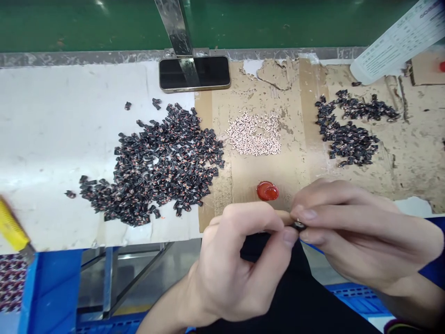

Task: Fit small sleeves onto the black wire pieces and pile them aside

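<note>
My left hand (243,260) and my right hand (361,232) meet at the bench's front edge. Between their fingertips is a small black part (299,225), pinched by the thumb and forefinger of my right hand. The fingertips of my left hand are closed right beside it; whatever they grip is too small or hidden to name. Just beyond the hands lies a small red dish (267,190). Farther back is a pile of tiny copper-coloured pieces (255,134). A big heap of black parts (167,162) lies to the left, a smaller heap (347,134) to the right.
A phone (194,73) lies at the back by a metal post (177,28). A white printed bottle-like object (392,46) leans in at the back right. At the left edge is a yellow-handled tool (13,225), above a blue crate (52,287) below the bench.
</note>
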{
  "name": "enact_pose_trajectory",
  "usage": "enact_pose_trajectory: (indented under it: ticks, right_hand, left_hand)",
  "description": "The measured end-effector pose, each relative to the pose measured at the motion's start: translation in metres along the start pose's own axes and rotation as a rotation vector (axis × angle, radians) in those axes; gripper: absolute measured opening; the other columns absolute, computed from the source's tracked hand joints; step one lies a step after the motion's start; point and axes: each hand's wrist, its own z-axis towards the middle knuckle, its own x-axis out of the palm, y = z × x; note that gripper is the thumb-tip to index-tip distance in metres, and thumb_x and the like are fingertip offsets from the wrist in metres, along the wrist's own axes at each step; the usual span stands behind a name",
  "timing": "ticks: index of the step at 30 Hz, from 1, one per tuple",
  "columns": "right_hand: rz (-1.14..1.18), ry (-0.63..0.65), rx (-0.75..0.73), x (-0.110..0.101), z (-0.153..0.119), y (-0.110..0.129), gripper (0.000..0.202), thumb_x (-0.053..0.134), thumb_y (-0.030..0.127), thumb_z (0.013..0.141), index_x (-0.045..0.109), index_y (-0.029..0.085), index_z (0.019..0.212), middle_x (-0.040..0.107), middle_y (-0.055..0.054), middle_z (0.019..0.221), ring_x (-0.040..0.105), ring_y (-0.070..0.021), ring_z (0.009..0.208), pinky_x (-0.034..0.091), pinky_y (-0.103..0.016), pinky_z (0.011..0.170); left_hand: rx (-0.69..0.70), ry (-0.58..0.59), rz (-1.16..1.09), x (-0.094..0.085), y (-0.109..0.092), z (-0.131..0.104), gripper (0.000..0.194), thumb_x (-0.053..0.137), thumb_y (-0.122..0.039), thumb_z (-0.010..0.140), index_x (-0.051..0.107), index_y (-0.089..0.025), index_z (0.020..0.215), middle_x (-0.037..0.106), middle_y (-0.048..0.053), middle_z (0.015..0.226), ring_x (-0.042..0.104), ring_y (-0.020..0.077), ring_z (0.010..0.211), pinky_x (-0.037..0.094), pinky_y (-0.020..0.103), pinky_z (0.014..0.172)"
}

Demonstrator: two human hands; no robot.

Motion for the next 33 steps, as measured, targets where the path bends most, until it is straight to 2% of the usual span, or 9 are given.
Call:
enact_pose_trajectory:
  ticks: [3, 8, 13, 16, 19, 23, 29, 31, 33]
  right_hand:
    - [0.004, -0.006, 0.002, 0.002, 0.001, -0.001, 0.040, 0.082, 0.003, 0.082, 0.080, 0.022, 0.118, 0.079, -0.003, 0.099, 0.075, -0.0157, 0.075, 0.066, -0.028, 0.059]
    - [-0.060, -0.035, 0.056, 0.001, 0.002, -0.002, 0.038, 0.081, 0.007, 0.085, 0.082, 0.031, 0.114, 0.080, -0.003, 0.103, 0.075, -0.0172, 0.072, 0.064, -0.030, 0.054]
    - [-0.007, -0.046, 0.005, 0.003, 0.004, -0.009, 0.042, 0.085, 0.004, 0.079, 0.083, 0.027, 0.114, 0.082, -0.002, 0.102, 0.077, -0.0169, 0.076, 0.067, -0.028, 0.060]
    - [0.093, -0.059, 0.048, 0.008, 0.005, -0.010, 0.037, 0.083, 0.004, 0.083, 0.082, 0.024, 0.114, 0.082, -0.003, 0.100, 0.078, -0.0161, 0.080, 0.068, -0.026, 0.068]
    - [0.152, -0.092, 0.092, 0.012, 0.006, -0.008, 0.037, 0.082, 0.009, 0.086, 0.081, 0.026, 0.120, 0.084, -0.002, 0.096, 0.080, -0.0179, 0.082, 0.069, -0.027, 0.070]
    - [0.139, -0.098, 0.102, 0.013, 0.007, -0.007, 0.042, 0.082, 0.014, 0.088, 0.079, 0.032, 0.126, 0.084, -0.001, 0.090, 0.080, -0.0212, 0.073, 0.070, -0.033, 0.066]
    - [0.123, -0.085, 0.063, 0.014, 0.007, -0.006, 0.048, 0.083, 0.005, 0.083, 0.079, 0.028, 0.125, 0.083, -0.001, 0.084, 0.079, -0.0207, 0.069, 0.068, -0.034, 0.064]
    - [0.052, -0.118, 0.084, 0.009, 0.001, -0.015, 0.047, 0.084, 0.005, 0.080, 0.081, 0.030, 0.120, 0.084, -0.001, 0.089, 0.079, -0.0212, 0.072, 0.067, -0.034, 0.064]
    - [-0.101, -0.215, 0.089, -0.003, -0.008, -0.034, 0.045, 0.085, 0.005, 0.077, 0.083, 0.031, 0.114, 0.084, -0.001, 0.093, 0.079, -0.0212, 0.074, 0.065, -0.034, 0.066]
  left_hand:
    - [-0.090, -0.003, -0.005, 0.002, -0.004, -0.002, 0.037, 0.069, -0.006, 0.095, 0.053, -0.030, 0.119, 0.079, 0.003, 0.103, 0.082, 0.0185, 0.085, 0.069, 0.028, 0.075]
    - [-0.102, -0.065, 0.017, 0.006, -0.006, -0.004, 0.037, 0.070, -0.008, 0.095, 0.051, -0.032, 0.116, 0.076, 0.001, 0.099, 0.079, 0.0181, 0.076, 0.068, 0.032, 0.069]
    - [-0.133, -0.118, -0.002, 0.008, -0.009, -0.003, 0.035, 0.069, -0.007, 0.095, 0.051, -0.031, 0.113, 0.072, -0.002, 0.089, 0.076, 0.0151, 0.065, 0.065, 0.030, 0.061]
    - [-0.166, -0.077, -0.029, 0.005, -0.010, 0.002, 0.031, 0.067, -0.009, 0.098, 0.049, -0.030, 0.111, 0.074, -0.003, 0.087, 0.073, 0.0130, 0.060, 0.064, 0.027, 0.058]
    - [-0.167, -0.027, -0.055, 0.001, -0.010, 0.006, 0.030, 0.066, -0.009, 0.098, 0.046, -0.029, 0.110, 0.076, -0.004, 0.088, 0.071, 0.0120, 0.058, 0.066, 0.028, 0.061]
    - [-0.179, -0.040, -0.051, 0.000, -0.011, 0.004, 0.032, 0.066, -0.009, 0.098, 0.045, -0.030, 0.109, 0.078, -0.004, 0.088, 0.070, 0.0125, 0.058, 0.068, 0.029, 0.063]
    - [-0.210, -0.022, -0.109, 0.006, -0.009, 0.002, 0.028, 0.064, -0.010, 0.101, 0.046, -0.030, 0.110, 0.079, -0.004, 0.092, 0.073, 0.0115, 0.064, 0.067, 0.025, 0.066]
    - [-0.257, -0.016, -0.059, 0.003, -0.001, 0.004, 0.029, 0.068, -0.015, 0.101, 0.047, -0.029, 0.114, 0.080, -0.003, 0.095, 0.076, 0.0124, 0.071, 0.066, 0.025, 0.069]
    - [-0.285, -0.078, 0.120, -0.009, 0.012, 0.008, 0.035, 0.075, -0.021, 0.097, 0.050, -0.028, 0.121, 0.080, 0.000, 0.107, 0.077, 0.0143, 0.081, 0.066, 0.028, 0.075]
